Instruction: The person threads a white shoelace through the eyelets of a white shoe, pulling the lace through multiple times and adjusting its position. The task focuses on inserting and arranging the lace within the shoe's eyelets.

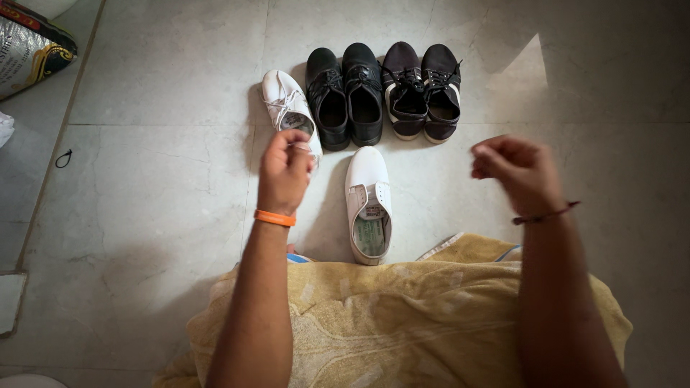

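My left hand point(284, 171) grips the heel end of a white laced shoe point(286, 104) that stands at the left of a row of shoes on the floor. My right hand point(519, 171) hovers in the air with its fingers curled shut and nothing in it. Between my hands lies a second white shoe point(368, 201), without laces, apart from the row and pointing away from me. Beside the held shoe stand a pair of black shoes point(345, 93) and a pair of dark shoes with white soles point(422, 90).
A yellowish cloth point(402, 316) covers my lap at the bottom. A printed sack point(29, 50) lies at the top left. A small black loop point(63, 158) rests on the grey tiled floor point(144, 215).
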